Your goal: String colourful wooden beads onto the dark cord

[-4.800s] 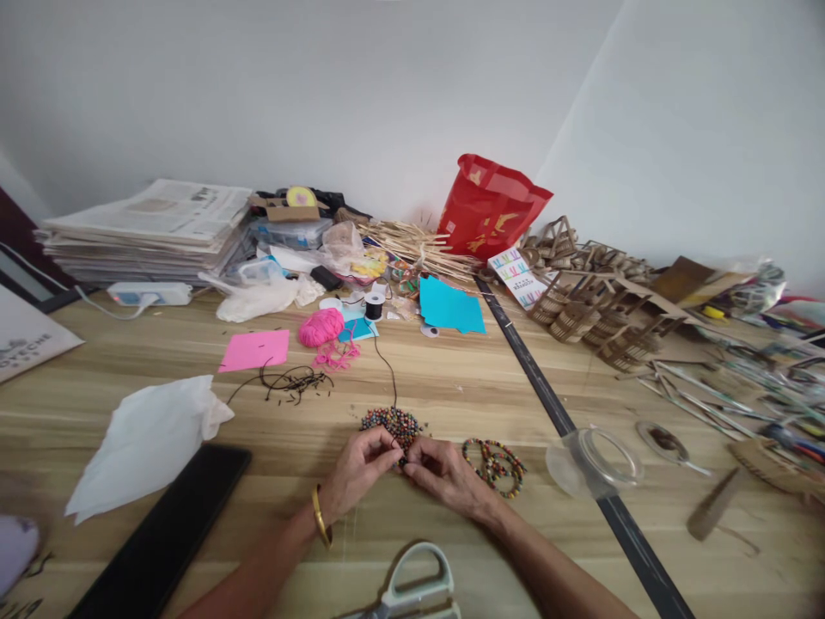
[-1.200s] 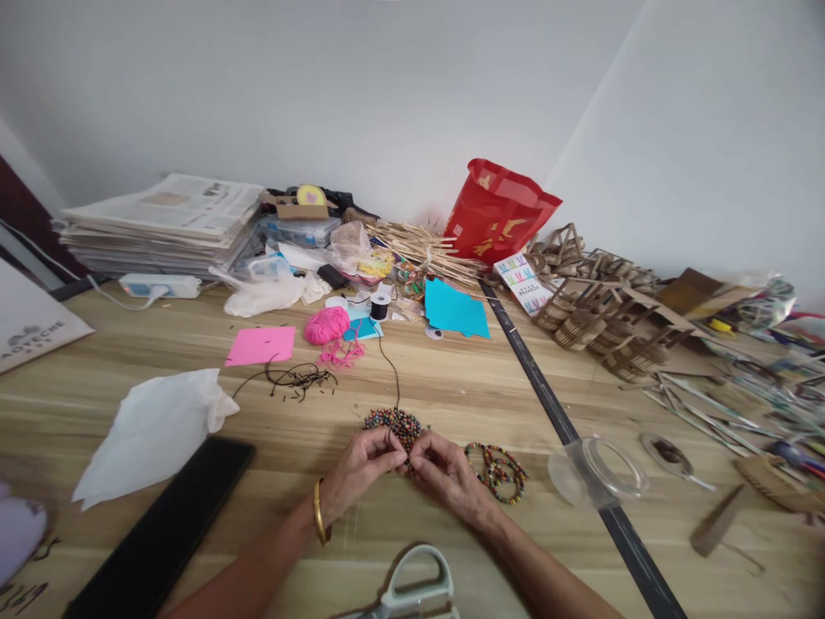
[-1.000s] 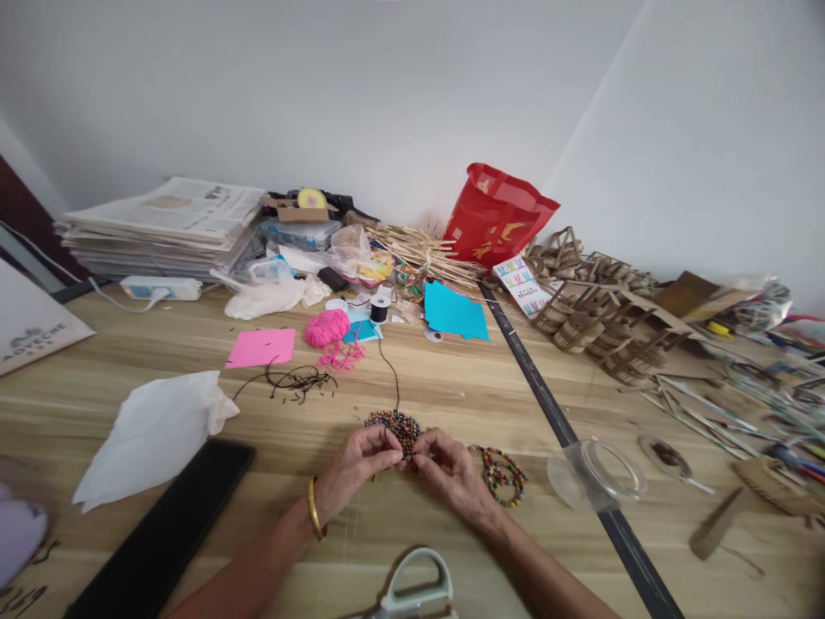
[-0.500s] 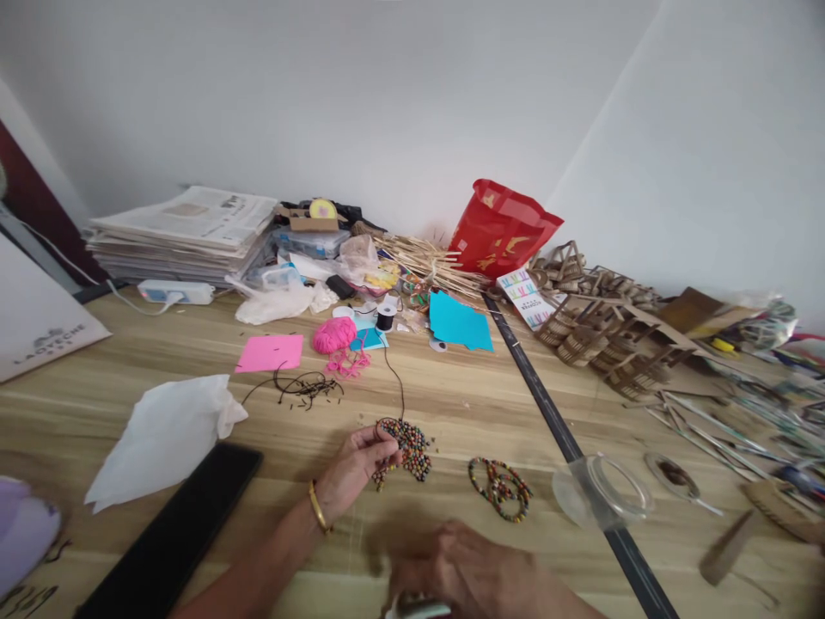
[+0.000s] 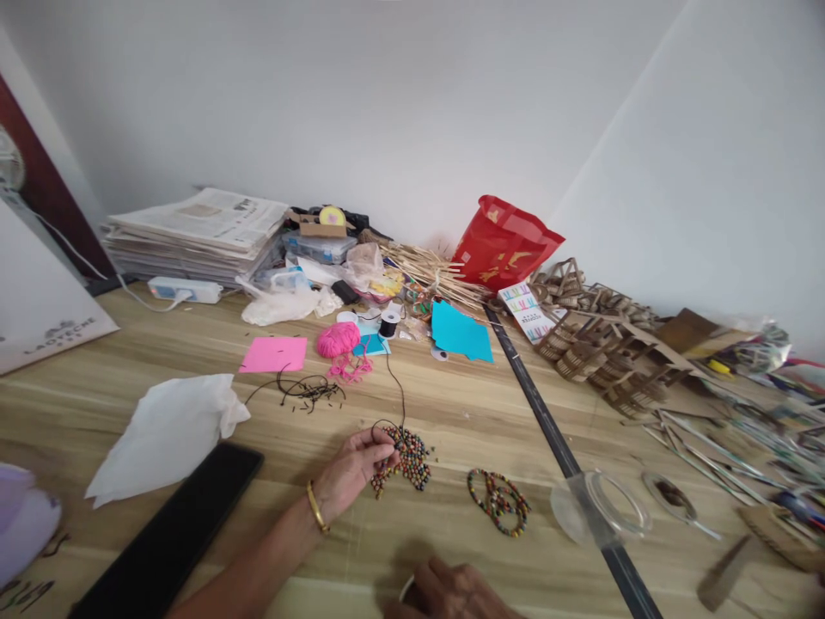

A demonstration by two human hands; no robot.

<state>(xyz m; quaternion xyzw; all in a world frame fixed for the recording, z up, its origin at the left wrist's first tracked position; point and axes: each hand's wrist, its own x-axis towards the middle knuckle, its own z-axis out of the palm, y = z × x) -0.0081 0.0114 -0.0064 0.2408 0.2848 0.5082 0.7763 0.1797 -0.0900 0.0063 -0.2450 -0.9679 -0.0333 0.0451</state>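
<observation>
Pale walls (image 5: 361, 94) are met by a wood-grained worktop (image 5: 464, 395). At far left, a white panel (image 5: 51, 284) is printed with capitals that seem to begin LAO, the rest too blurred to be trusted; below, handwritten digits (image 5: 26, 595), apparently ending in 69, can be made out. On the stacked newspapers (image 5: 199, 223), print is too small to be read. Black cord (image 5: 403, 397) is pinched between the fingers of the left hand (image 5: 354, 468) and seems to be led from a spool (image 5: 388, 323). Beside those fingers, loose beads (image 5: 416, 460) are heaped, so plenty is judged left unstrung. By the curled right hand (image 5: 457, 593), a pale curved thing (image 5: 407, 588) is mostly covered; whether it is gripped cannot be told. Farther right, strung beads (image 5: 499, 503) are laid in loops, apparently finished. On a patterned card (image 5: 525, 309), small lettering cannot be read.
</observation>
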